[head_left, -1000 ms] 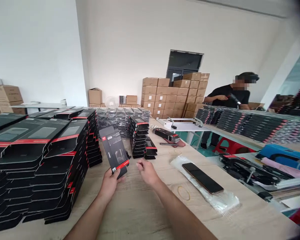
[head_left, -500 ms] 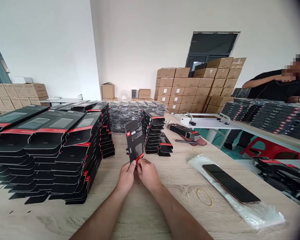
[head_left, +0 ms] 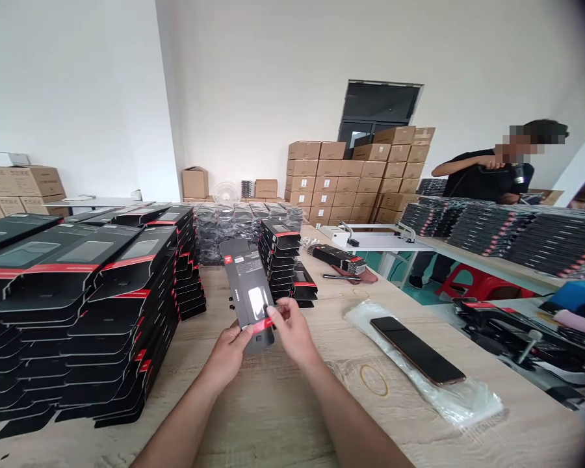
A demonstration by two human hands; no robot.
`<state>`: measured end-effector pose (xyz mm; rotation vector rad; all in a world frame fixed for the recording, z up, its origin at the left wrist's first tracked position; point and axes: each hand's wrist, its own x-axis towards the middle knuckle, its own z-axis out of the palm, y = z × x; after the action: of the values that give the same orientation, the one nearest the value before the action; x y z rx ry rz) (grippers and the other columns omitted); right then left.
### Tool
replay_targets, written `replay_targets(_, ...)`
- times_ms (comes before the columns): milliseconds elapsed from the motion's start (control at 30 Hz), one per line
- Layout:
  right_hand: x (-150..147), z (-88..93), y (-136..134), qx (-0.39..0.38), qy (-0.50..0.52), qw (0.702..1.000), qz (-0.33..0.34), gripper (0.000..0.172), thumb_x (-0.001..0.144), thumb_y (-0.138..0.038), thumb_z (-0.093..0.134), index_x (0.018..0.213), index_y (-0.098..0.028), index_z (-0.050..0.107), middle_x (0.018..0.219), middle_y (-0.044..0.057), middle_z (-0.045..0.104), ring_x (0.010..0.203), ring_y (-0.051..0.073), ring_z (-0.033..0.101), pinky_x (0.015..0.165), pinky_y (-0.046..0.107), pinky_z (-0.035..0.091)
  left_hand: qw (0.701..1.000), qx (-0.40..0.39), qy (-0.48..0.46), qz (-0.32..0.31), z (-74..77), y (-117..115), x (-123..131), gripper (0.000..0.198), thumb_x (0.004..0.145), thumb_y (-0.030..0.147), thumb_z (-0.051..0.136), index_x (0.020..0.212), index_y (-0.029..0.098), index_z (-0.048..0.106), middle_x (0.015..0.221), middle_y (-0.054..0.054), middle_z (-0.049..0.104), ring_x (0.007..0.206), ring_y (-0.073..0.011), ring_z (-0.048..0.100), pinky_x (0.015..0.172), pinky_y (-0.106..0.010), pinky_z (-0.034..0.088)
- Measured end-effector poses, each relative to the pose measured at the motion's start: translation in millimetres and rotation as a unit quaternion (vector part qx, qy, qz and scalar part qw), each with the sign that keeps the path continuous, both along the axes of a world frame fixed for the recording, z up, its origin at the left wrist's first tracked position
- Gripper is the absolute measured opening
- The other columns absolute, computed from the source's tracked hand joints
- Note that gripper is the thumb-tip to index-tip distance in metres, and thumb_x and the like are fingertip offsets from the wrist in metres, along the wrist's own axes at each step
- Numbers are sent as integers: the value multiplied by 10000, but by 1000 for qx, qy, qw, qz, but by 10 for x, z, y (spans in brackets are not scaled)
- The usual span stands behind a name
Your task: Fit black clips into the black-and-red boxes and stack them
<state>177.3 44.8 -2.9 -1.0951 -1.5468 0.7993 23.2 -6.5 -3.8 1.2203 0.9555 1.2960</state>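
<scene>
A black cardboard retail box (head_left: 247, 292) with a red band near its lower end stands tilted above the table, its printed face towards me. My left hand (head_left: 227, 356) holds it from below at the lower left edge. My right hand (head_left: 292, 333) pinches the box at the red band. A tall stack of similar black boxes (head_left: 279, 260) stands just beyond them, and larger stacks (head_left: 112, 312) rise to the left. To the right, a dark phone (head_left: 418, 351) lies on a clear plastic bag (head_left: 419, 361).
The light wooden table (head_left: 253, 422) has a rubber band (head_left: 374, 381) and a pen (head_left: 341, 277) on it. Shrink-wrapped packs (head_left: 224, 231) lie behind. A person in a black shirt (head_left: 487, 179) stands at the right, past a shelf of packs (head_left: 507, 234). Cardboard cartons (head_left: 351, 179) are piled at the back.
The box has turned from a narrow upright view to show its wide face. My right hand has come onto it, and the view has swung slightly.
</scene>
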Motion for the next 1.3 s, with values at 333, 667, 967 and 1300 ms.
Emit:
replay_targets(333,6,89,-258,-220,-66,915,331,353,753,-496,636,692,-151,591,591,-7,586,513,114,518,504,233,396,920,-196,-321,-114,214,-128,-181,527,796,477,510,1171,126,627,1091,-135,691,975,-288,656,873,-419,493)
replay_targets(667,154,338,-201,-88,80,973,196,339,753,-363,656,1061,-240,586,836,-9,546,554,80,438,447,194,356,905,-307,-228,-187,200,-259,78,522,799,548,560,1027,90,662,971,-157,697,815,-247,677,751,-377,527)
replay_targets(967,384,309,-135,-250,218,895,297,460,665,-477,741,987,-184,593,855,51,651,599,110,560,507,211,380,872,-216,-327,-293,83,-188,30,743,812,680,383,1134,50,608,930,-136,655,716,-190,631,667,-297,487)
replay_targets(1300,133,189,-84,-193,228,930,216,377,671,-440,764,914,-167,671,788,48,710,745,198,655,808,359,488,996,-58,-7,-64,164,-193,85,516,773,609,558,828,116,700,785,-83,693,676,-183,603,628,-263,439)
